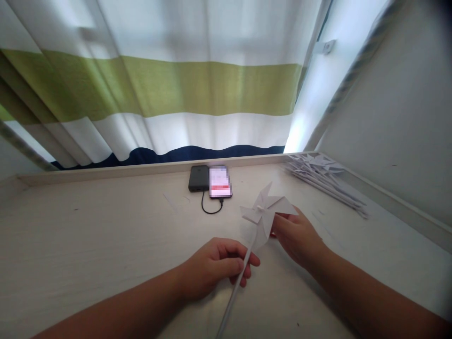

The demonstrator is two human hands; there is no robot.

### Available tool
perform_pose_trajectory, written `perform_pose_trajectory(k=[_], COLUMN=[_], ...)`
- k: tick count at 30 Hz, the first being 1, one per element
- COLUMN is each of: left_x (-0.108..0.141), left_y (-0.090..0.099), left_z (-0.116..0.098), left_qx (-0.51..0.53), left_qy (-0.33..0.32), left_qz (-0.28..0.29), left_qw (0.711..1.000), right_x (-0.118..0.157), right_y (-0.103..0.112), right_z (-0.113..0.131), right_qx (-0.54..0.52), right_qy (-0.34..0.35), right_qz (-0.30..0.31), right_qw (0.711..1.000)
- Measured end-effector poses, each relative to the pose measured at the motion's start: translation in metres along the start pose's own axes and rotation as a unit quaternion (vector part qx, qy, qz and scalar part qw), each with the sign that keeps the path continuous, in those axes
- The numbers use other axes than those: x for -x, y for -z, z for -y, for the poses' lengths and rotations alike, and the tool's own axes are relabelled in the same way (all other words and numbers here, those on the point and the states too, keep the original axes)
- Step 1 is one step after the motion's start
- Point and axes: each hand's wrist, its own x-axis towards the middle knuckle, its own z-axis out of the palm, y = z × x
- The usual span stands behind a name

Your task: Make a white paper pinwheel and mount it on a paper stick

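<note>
A white paper pinwheel [263,212] on a thin white paper stick [236,294] is tilted over the table. My left hand [221,266] is closed on the stick below the blades, pinching it between thumb and fingers. Behind the right-hand blades, my right hand [300,238] is curled, with its fingertips partly hidden by the paper. A small red thing [273,234] shows at the edge of those fingers; its kind cannot be made out.
At the back right lies a pile of white pinwheels [318,172] with their sticks. A black power bank [198,179] and a cabled phone [220,182] sit at the back centre. Paper scraps [170,201] lie on the white table [106,226]. A striped curtain [212,87] hangs behind.
</note>
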Motion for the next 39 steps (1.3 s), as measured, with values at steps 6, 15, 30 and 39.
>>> perform_pose_trajectory(k=[6, 15, 30, 39], left_x=[0.0, -0.001, 0.0, 0.0], left_y=[-0.001, 0.0, -0.001, -0.001], left_z=[-0.003, 0.0, -0.002, -0.003], left_qx=[-0.012, 0.006, 0.011, 0.013], left_qy=[-0.004, -0.004, -0.007, 0.0], left_qz=[-0.007, -0.002, 0.0, -0.001], left_qw=[1.0, 1.0, 1.0, 1.0], right_x=[-0.002, -0.004, -0.002, -0.001], right_y=[0.003, 0.005, 0.001, 0.002], right_z=[-0.006, -0.013, -0.009, -0.009], right_qx=[-0.017, 0.003, -0.073, -0.068], right_qy=[-0.004, -0.001, -0.025, -0.015], right_qz=[0.01, -0.003, -0.029, -0.031], right_qw=[1.0, 1.0, 0.997, 0.997])
